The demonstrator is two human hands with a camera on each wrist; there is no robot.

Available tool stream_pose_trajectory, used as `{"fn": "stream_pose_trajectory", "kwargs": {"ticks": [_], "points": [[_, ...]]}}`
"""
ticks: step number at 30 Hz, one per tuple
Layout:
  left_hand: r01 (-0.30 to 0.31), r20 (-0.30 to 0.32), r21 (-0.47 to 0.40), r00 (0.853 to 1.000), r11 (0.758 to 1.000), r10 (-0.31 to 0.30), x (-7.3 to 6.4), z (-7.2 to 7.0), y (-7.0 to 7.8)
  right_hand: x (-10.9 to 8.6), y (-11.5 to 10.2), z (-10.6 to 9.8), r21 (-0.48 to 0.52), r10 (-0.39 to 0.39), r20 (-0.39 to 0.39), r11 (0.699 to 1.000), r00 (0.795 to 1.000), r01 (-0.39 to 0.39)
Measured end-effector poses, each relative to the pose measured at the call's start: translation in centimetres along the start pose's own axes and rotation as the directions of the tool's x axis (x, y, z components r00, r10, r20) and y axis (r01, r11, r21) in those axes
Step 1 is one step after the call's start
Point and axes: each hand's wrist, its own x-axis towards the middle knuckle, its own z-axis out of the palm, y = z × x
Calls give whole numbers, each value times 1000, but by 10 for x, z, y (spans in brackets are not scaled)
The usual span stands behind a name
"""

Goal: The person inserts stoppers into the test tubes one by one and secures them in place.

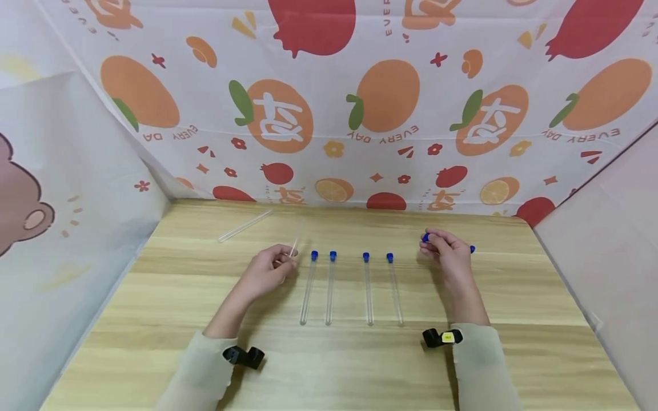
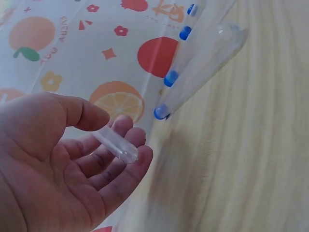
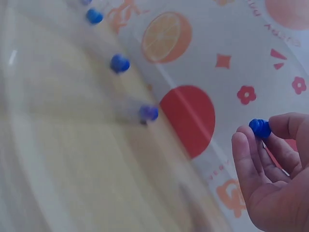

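My left hand [image 1: 268, 271] pinches a clear test tube [image 2: 117, 145] between thumb and fingers; its rounded end shows over the palm in the left wrist view, and the rest slants up past the fingers in the head view. On the right, my right hand [image 1: 449, 254] holds a small blue cap [image 3: 260, 128] between thumb and fingertips, above the table. Between the hands lie several clear tubes [image 1: 330, 297] with blue caps [image 1: 333, 255] on their far ends, roughly side by side.
An uncapped clear tube [image 1: 244, 226] lies at the back left of the wooden table [image 1: 360, 371]. Another blue cap [image 1: 472, 249] shows just right of my right hand. A fruit-printed cloth [image 1: 329, 114] hangs along the back edge, with pale walls at both sides.
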Motion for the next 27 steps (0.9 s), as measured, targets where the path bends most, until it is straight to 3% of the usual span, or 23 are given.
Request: {"fn": "stream_pose_trajectory", "kwargs": {"ticks": [5, 8, 12, 15, 19, 27], "points": [[14, 141, -164, 990, 986, 10, 0, 5, 4, -7, -1, 7, 107, 44, 51, 993, 998, -49], [52, 228, -306, 973, 951, 20, -2, 7, 6, -10, -2, 10, 170, 82, 107, 980, 991, -99], [130, 320, -459, 947, 879, 27, -2, 11, 9, -12, -4, 13, 274, 104, 169, 950, 980, -149], [189, 372, -513, 928, 837, 18, -3, 16, 8, -14, -4, 15, 343, 119, 208, 921, 971, -186], [224, 402, -547, 915, 806, 18, -5, 23, 11, -16, -4, 20, 374, 110, 245, 906, 963, -199], [239, 441, -545, 897, 804, 32, -8, 31, 14, -23, -1, 36, 330, 79, 282, 928, 956, -174]]}}
